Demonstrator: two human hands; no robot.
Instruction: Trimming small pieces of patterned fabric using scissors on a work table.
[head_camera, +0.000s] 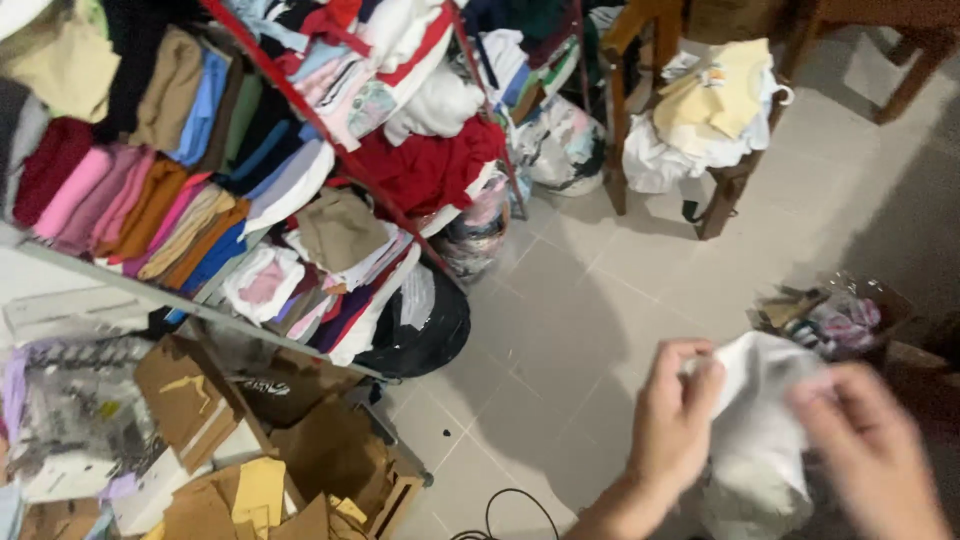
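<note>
Tiled floor (600, 300); hands (675, 425) crumple soft white cloth (760, 430).

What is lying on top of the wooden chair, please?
The chair holds a heap of yellow and white clothes that covers the seat. Anything beneath the heap is hidden.

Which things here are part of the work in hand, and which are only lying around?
In hand:
- white cloth
- left hand, gripping its edge
- right hand, on the cloth

Lying about:
- shelves of folded clothes
- wooden chair piled with pale clothes
- cardboard scraps
- black cable
- tiled floor
</note>
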